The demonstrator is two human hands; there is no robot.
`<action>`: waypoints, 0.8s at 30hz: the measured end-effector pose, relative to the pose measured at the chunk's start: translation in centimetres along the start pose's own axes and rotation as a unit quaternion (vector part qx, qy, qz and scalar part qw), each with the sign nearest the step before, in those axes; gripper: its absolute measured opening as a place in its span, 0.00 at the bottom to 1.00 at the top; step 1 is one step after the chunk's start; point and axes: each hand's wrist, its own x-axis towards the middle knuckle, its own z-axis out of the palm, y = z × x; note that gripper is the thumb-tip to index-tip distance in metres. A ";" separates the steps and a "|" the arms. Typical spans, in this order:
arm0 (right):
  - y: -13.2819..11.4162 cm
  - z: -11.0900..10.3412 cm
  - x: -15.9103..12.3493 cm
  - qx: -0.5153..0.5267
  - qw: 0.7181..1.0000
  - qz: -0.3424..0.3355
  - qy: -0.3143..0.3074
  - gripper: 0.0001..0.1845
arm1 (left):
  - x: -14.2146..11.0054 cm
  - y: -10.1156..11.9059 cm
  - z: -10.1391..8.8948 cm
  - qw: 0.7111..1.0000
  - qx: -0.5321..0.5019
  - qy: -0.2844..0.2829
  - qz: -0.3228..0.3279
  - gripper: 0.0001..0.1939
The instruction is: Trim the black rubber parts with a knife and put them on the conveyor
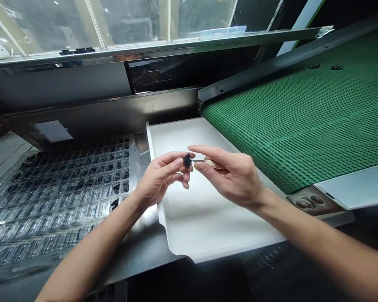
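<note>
Between the thumb and fingers of my left hand is a small round black plastic part with openings in its face. My right hand grips a small knife with a pale handle and a thin metal blade. The blade's tip meets the edge of the black part, or lies just in front of it; I cannot tell which. Both hands are above a white tray, and my right fingers hide part of the handle.
A clear compartment tray at left holds many black parts in its far and right pockets. On the right a green conveyor belt carries black parts. A metal ledge runs across the back.
</note>
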 end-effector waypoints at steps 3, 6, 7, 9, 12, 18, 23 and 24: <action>0.0 0.0 0.0 0.008 1.000 -0.011 0.006 0.18 | 0.0 0.1 0.1 1.000 0.012 -0.002 -0.005 0.12; -0.1 -0.1 0.2 0.032 0.999 -0.023 0.005 0.18 | 0.0 0.1 0.1 1.000 0.027 0.001 -0.008 0.11; -0.2 -0.1 0.2 0.042 0.999 -0.028 -0.003 0.18 | 0.0 0.0 0.1 0.999 0.033 0.004 -0.010 0.12; -0.3 -0.2 0.4 0.062 0.997 -0.041 -0.025 0.16 | -0.1 0.0 0.1 0.999 0.046 0.009 -0.012 0.15; -0.5 -0.2 0.5 0.081 0.995 -0.036 -0.034 0.11 | -0.2 -0.1 0.1 0.997 0.069 0.017 -0.005 0.18; -0.8 -0.2 0.4 0.130 0.982 0.133 0.024 0.03 | -0.3 -0.2 0.2 0.997 0.075 -0.021 0.020 0.22; -0.9 0.0 0.8 0.296 0.932 0.208 -0.013 0.06 | -0.3 -0.6 0.3 0.996 0.069 -0.004 0.050 0.18; -1.0 0.0 0.9 0.319 0.921 0.220 -0.029 0.08 | -0.3 -0.6 0.3 0.996 0.067 0.003 0.053 0.15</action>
